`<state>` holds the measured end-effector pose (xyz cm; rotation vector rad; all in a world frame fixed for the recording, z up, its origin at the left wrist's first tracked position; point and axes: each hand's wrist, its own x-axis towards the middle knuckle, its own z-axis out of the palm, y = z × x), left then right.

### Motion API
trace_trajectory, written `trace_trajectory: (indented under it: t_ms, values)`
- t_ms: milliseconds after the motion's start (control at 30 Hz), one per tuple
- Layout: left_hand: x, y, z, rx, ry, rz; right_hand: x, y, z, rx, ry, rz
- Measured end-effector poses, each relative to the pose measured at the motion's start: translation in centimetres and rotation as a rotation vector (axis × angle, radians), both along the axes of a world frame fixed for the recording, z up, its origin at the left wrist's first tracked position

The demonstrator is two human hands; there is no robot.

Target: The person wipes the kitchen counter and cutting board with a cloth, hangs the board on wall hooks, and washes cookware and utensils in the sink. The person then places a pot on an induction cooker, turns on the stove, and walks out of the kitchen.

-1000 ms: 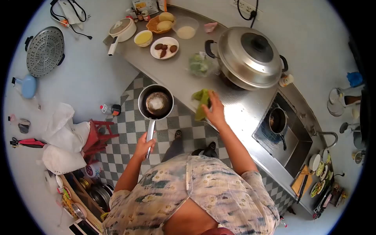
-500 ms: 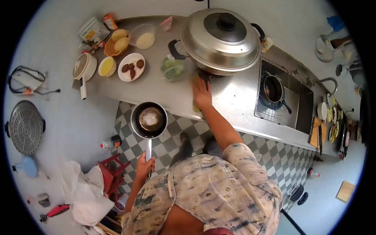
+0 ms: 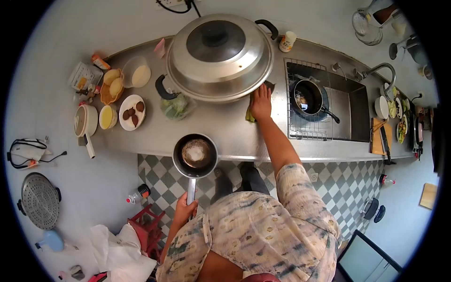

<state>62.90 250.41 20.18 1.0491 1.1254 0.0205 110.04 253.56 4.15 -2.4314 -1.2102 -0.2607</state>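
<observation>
Gripping the handle of a saucepan in left hand, with fingers wrapped around the shaft. Holds the saucepan opening upward at the near edge of the counter, exposing a pale patch on the dark inner base. Lays right hand palm down over a green cloth on the counter, with fingers extended and unclenched, just beside the lower edge of a large lidded pot. Shows, to the right, a black-handled pan on a wire rack covering the left part of the sink; farther right, a cutting board bearing 1 knife. Includes, left of the pot, a bag of greens, a white plate with 4 brown pieces and a bowl with yellow contents. Presents, farther back, a basket with 2 pale rounded items and, near the wall, a white bottle.
</observation>
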Motion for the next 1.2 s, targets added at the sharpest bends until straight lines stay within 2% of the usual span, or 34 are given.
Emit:
trace_trajectory:
  t_ms: [100, 200, 267, 367, 500, 600, 633, 667, 700, 733, 867, 1000, 1200]
  values:
    - [1.4, -0.8, -0.9, -0.029, 0.001, 0.027, 4.7, 1.0, 0.1, -0.076, -0.043, -0.013]
    - [3.1, -1.5, 0.0, -0.022, 0.020, 0.023, 5.4, 0.8, 0.0, -0.038, -0.038, -0.239]
    - [3.4, -1.8, 0.7, -0.002, 0.014, 0.010, 4.0, 0.0, 0.6, -0.114, -0.010, -0.398]
    - [3.1, -1.8, 1.1, 0.010, -0.017, -0.039, 0.6, -2.7, 1.0, -0.192, 0.019, -0.477]
    - [1.8, -0.9, -0.7, 0.008, -0.027, -0.130, -4.8, -7.2, 1.1, -0.192, 0.017, -0.472]
    - [1.9, 0.0, -1.2, -0.066, -0.045, -0.166, -10.2, -9.9, 1.2, -0.038, 0.016, -0.366]
    - [3.2, -0.7, -3.8, -0.095, -0.084, -0.207, -10.9, -12.8, -0.1, -0.031, 0.008, -0.345]
    - [3.7, -0.4, -3.7, -0.097, -0.101, -0.225, -12.2, -14.0, 0.7, -0.013, 0.041, -0.257]
    - [3.7, 0.2, -1.5, -0.094, -0.099, -0.239, -13.7, -14.5, 3.1, 0.013, 0.091, -0.164]
    - [4.5, 0.0, -1.5, -0.076, -0.103, -0.268, -13.5, -15.7, 3.2, 0.154, 0.129, -0.076]
    - [9.6, -2.0, -0.5, -0.053, -0.128, -0.295, -11.6, -21.0, 4.8, 0.154, 0.137, 0.159]
    - [15.3, -5.2, -2.7, -0.108, -0.154, -0.255, -9.1, -27.4, 3.0, 0.158, 0.235, 0.218]
    - [22.9, -11.0, -2.7, -0.070, -0.137, -0.115, -1.5, -38.2, 2.1, 0.125, 0.188, 0.156]
